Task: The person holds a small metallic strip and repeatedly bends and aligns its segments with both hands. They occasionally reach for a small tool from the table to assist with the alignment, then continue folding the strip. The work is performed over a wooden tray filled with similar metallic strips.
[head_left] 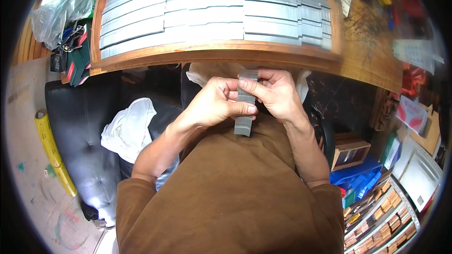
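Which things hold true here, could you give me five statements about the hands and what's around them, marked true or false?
1. The left hand and right hand both hold the grey strip. True.
2. The clear plastic bag is left of the wooden tray. True.
3. The tray is filled with red blocks. False: it holds rows of silvery pieces.
4. A crumpled white cloth lies on the black seat. True.
5. The person wears blue. False: the shirt is brown.

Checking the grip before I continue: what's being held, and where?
A narrow, grey, metallic-looking stack of thin pieces: left fingers grip around mid-length, right fingers its upper part.
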Demonstrator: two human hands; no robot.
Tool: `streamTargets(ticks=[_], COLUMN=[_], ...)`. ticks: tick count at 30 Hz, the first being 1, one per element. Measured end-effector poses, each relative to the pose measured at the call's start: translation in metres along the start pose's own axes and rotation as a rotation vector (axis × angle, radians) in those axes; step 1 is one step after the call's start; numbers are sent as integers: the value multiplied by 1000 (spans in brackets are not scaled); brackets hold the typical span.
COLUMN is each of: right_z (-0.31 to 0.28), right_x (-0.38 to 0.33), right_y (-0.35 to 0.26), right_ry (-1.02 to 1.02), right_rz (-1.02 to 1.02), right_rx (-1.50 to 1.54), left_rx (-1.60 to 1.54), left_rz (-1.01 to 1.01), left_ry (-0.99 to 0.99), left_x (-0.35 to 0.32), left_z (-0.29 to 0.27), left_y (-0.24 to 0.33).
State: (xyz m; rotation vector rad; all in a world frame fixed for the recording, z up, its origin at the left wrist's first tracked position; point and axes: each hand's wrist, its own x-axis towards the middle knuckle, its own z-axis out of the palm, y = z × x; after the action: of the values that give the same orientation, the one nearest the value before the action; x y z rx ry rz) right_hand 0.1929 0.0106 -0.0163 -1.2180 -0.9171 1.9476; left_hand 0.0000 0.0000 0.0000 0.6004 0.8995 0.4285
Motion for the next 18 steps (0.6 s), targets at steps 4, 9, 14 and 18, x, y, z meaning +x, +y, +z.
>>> streamTargets(ticks=[4, 9, 14, 18], right_z=[10, 12, 8, 5], right_x=[7, 7, 7, 5], right_y=[4, 3, 6, 8], right_ry=[52, 60, 40, 34], right_rz=[-124, -129, -123, -79], right_rx=[42, 59, 16, -31], left_rx=[-4, -26, 16, 35], left_rz=[28, 41, -14, -1], left_ry=[20, 25, 26, 4], left_x=[-4, -7, -8, -7], left_z=[-2, -4, -2, -2], left_y=[9, 11, 12, 7])
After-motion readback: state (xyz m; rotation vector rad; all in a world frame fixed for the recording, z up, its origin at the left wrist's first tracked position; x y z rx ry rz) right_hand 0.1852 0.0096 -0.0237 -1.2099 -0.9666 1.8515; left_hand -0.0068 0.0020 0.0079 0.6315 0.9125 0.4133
